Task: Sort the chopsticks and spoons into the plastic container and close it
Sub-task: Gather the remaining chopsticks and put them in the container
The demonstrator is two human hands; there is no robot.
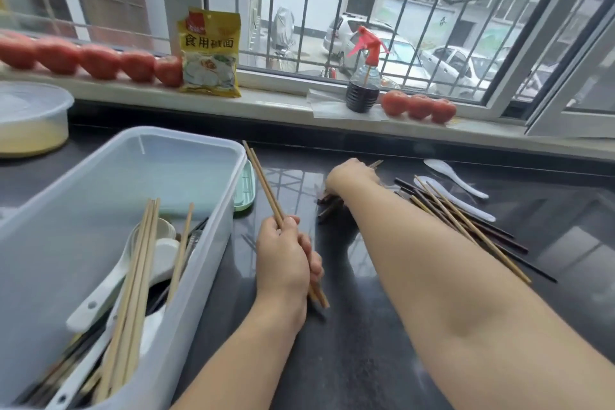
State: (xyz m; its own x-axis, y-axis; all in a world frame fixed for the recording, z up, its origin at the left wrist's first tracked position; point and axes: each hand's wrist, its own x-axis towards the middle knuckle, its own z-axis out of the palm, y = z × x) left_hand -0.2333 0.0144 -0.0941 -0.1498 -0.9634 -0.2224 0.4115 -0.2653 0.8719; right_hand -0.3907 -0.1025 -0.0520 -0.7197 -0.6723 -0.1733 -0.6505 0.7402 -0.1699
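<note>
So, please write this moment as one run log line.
left hand: holds light chopsticks | right hand: grips dark chopsticks | container: open

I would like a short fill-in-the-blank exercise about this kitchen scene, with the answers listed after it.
1. The left hand holds a pair of light wooden ____.
2. The two white spoons on the counter lie to the ____ of the right hand.
3. The plastic container has no ____ on it.
4. The spray bottle on the windowsill has a ____ nozzle.

Answers: chopsticks; right; lid; red
</note>
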